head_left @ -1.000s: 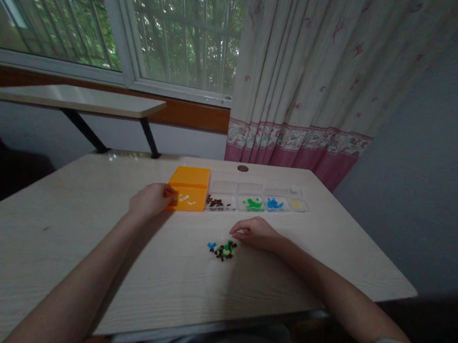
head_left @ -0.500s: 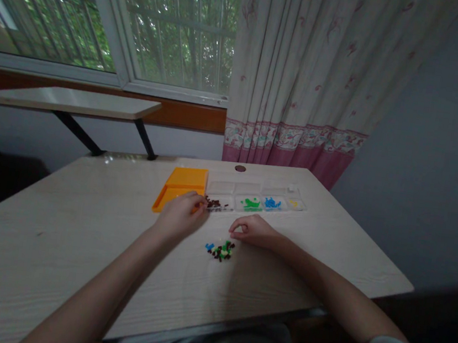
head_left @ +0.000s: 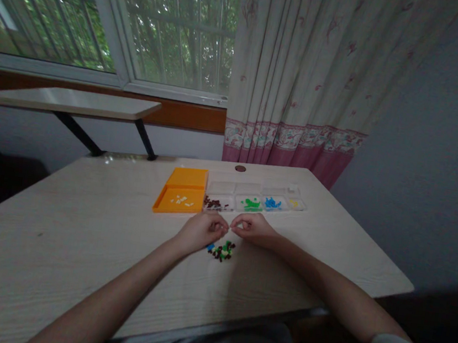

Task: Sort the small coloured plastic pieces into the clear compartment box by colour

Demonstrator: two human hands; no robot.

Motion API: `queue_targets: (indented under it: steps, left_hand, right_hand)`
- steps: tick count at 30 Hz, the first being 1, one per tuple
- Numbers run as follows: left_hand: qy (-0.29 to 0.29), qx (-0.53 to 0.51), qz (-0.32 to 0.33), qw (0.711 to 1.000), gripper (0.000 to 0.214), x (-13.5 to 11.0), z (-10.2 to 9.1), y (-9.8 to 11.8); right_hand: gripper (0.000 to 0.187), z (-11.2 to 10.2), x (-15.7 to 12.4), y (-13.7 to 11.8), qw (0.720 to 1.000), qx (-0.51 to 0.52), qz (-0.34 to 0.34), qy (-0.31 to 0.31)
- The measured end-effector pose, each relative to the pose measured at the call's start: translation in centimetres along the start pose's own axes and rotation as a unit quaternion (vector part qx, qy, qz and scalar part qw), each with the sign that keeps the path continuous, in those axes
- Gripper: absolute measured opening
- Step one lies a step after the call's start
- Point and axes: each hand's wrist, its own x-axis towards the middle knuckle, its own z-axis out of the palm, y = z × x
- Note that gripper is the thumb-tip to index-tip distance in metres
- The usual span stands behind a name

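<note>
My left hand and my right hand meet fingertip to fingertip just above the table. Each has thumb and index finger pinched together; whatever lies in the pinches is too small to name. Below them is a small pile of brown, green, blue and pale yellow pieces, perhaps tiny bricks. Behind the left hand stands an open orange case with several white pieces in its nearer half. Dark brown pieces lie in a clear container right beside it.
Further right, clear lidded boxes hold green pieces, blue pieces and a few yellow pieces. A raised shelf on black legs is at the back left of the table. A curtain hangs behind.
My left hand has come away from the orange case, moving right and nearer to me, to meet my right hand. The white pieces in the case now show. The right hand has barely moved.
</note>
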Motion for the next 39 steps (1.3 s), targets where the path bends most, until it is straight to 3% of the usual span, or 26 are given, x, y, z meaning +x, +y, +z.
queue_targets:
  steps: [5, 10, 15, 22, 31, 39]
  left_hand:
    - [0.009, -0.022, 0.008, 1.000, 0.016, 0.1, 0.3, 0.4]
    - [0.016, 0.014, -0.011, 1.000, 0.016, 0.0, 0.3, 0.2]
    - [0.027, 0.049, -0.031, 0.998, 0.017, -0.1, -0.3, -0.1]
    - [0.024, 0.066, -0.037, 0.997, 0.017, -0.2, -0.6, -0.1]
    - [0.023, 0.076, -0.032, 0.996, 0.018, -0.3, -0.5, 0.2]
    - [0.019, -0.017, -0.031, 0.999, 0.018, 0.0, 0.1, 0.3]
  right_hand:
    - [0.018, 0.4, 0.0, 0.3, 0.999, 0.031, -0.010, 0.012]
    - [0.016, 0.2, 0.0, 0.2, 1.000, -0.021, -0.021, 0.005]
    - [0.017, -2.1, -0.2, 0.0, 0.997, -0.081, -0.013, 0.004]
    - [0.017, -5.3, -1.0, 0.9, 0.982, -0.180, 0.004, -0.049]
    - [0.016, -3.9, -0.8, 0.6, 0.977, -0.184, -0.029, -0.108]
    - [0.017, -2.4, -0.6, 0.6, 0.981, -0.175, -0.073, -0.048]
